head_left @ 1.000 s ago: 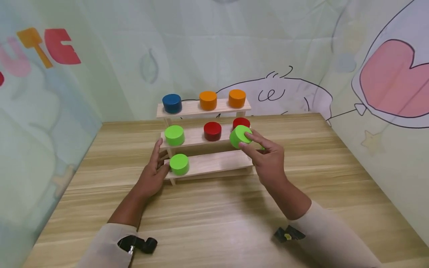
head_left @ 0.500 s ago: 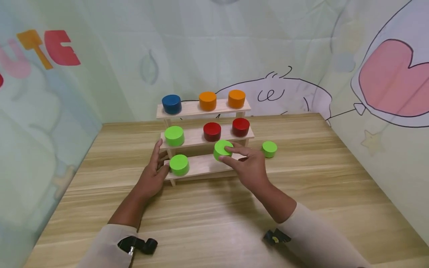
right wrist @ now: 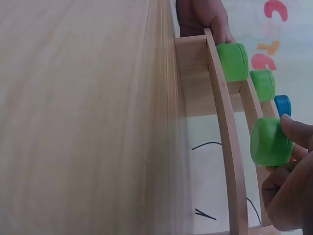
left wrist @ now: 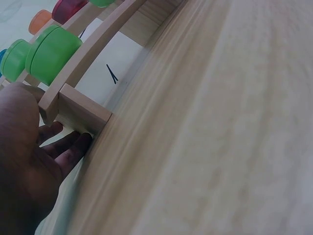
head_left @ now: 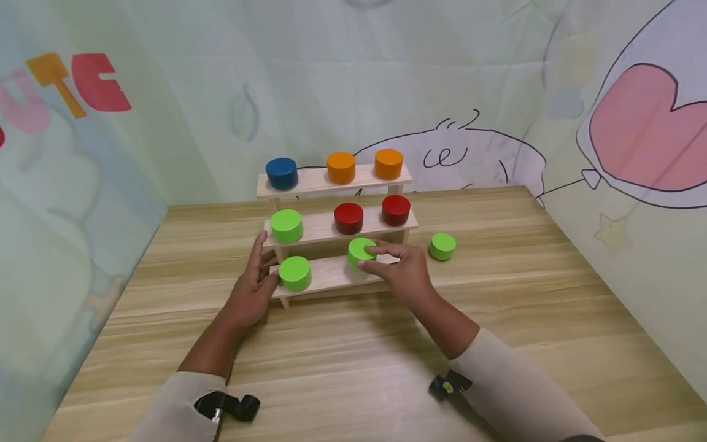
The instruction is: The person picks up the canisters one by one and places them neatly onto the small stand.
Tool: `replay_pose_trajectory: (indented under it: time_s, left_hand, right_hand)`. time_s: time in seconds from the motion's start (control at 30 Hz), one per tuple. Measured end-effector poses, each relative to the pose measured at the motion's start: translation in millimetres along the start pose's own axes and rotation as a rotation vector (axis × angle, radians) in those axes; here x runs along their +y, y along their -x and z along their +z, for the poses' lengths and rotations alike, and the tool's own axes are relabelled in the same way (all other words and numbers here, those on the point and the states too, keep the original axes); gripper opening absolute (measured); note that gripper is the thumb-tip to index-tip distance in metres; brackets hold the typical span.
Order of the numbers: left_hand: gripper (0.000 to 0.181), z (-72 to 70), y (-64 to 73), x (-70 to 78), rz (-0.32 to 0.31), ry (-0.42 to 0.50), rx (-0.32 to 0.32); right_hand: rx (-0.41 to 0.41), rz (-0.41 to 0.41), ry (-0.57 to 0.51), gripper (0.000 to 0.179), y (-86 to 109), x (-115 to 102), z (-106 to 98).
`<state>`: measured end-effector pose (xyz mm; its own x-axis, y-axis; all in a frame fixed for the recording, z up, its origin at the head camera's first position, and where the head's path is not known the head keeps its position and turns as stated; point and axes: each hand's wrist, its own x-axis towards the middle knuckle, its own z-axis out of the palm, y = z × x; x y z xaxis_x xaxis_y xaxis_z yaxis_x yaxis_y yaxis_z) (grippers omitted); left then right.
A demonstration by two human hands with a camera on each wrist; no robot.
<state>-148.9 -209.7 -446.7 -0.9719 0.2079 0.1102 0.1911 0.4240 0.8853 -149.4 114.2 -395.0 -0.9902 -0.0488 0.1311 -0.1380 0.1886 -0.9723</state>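
A three-tier wooden display rack (head_left: 326, 271) stands on the table. My right hand (head_left: 407, 274) pinches a green round block (head_left: 361, 252) between thumb and fingers at the lowest tier; whether its base touches the board is unclear. At the rack's left end, my left hand (head_left: 253, 296) holds the lowest tier, thumb at the board's end and other fingers beside the leg (left wrist: 84, 108). Close to that thumb sits another green block (head_left: 295, 274). The middle tier bears a green block (head_left: 286, 226) and two red blocks, one central (head_left: 348, 218), one at right (head_left: 396, 210).
On the top tier are a blue block (head_left: 282, 174) and two orange blocks, one central (head_left: 341, 168), one at right (head_left: 388, 164). A loose green block (head_left: 442, 246) lies on the table (head_left: 342, 368) right of the rack. A printed cloth backdrop (head_left: 309, 80) stands behind.
My right hand has carried the green block left and down, from before the right red block to the lowest tier. This uncovers the loose green block. My left hand stays put.
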Motion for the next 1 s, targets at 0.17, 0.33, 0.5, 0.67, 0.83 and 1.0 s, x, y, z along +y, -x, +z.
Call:
replay_pose_trajectory:
  time_s: [0.17, 0.33, 0.5, 0.67, 0.83, 1.0]
  left_hand:
    - [0.087, 0.1, -0.7, -0.3, 0.002, 0.001, 0.002]
    - [0.086, 0.8, -1.4, -1.3, -0.004, -0.003, -0.004]
    - [0.086, 0.7, -1.6, -0.9, -0.008, -0.006, -0.004]
    - [0.086, 0.5, -2.0, -0.6, 0.003, -0.009, -0.003]
    - [0.087, 0.4, -2.1, -2.2, 0.011, -0.008, -0.002]
    - [0.087, 0.3, -1.3, -3.6, 0.002, -0.006, -0.001]
  right_hand:
    - [-0.036, 0.035, 0.029, 0.034, -2.5, 2, 0]
    - [-0.067, 0.031, 0.043, 0.034, -4.1, 4, 0]
    - [-0.090, 0.007, 0.073, 0.036, -5.3, 7, 0]
    - [-0.094, -0.013, 0.079, 0.036, -6.5, 9, 0]
    - [-0.100, -0.035, 0.072, 0.036, -7.0, 11, 1]
    - [-0.111, -0.033, 0.072, 0.033, -6.8, 12, 4]
